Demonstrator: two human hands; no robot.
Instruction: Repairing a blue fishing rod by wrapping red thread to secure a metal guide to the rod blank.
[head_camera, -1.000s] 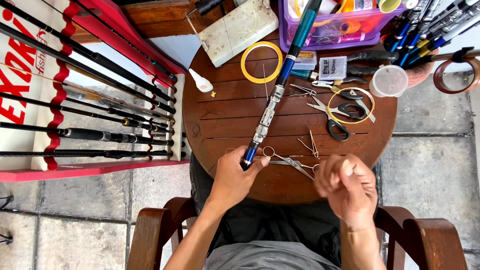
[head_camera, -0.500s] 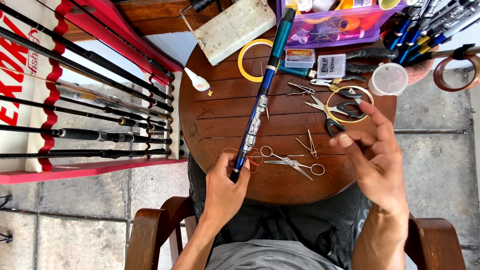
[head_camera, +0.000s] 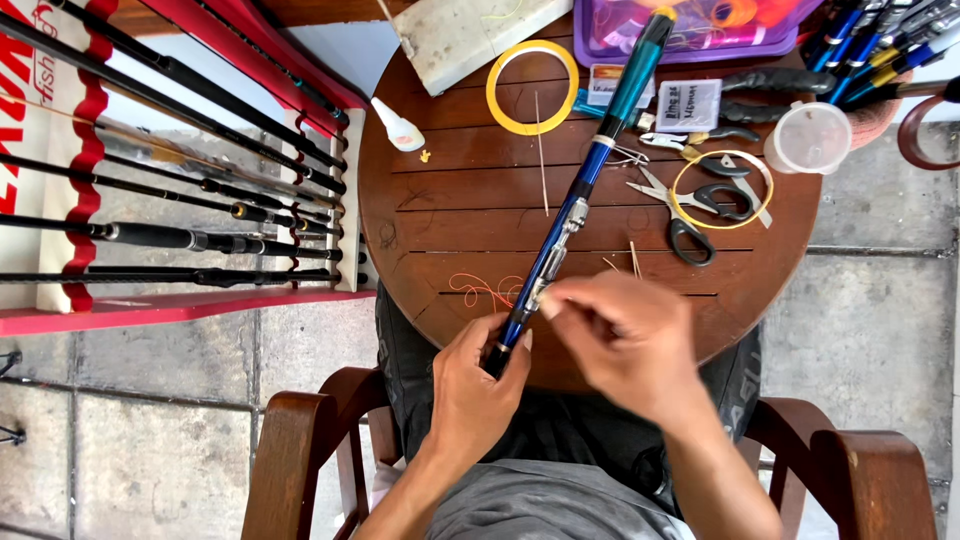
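Round and dark brown, the wooden table (head_camera: 450, 215) fills the upper middle above a tiled floor. Across it a blue fishing rod (head_camera: 590, 170) slants from one o'clock down to seven o'clock, teal near the top, with a silver reel seat midway. The left hand (head_camera: 475, 385) is clenched around its butt end; the right hand (head_camera: 625, 335) pinches at the seat. Black-handled scissors (head_camera: 690, 215) lie at three o'clock.
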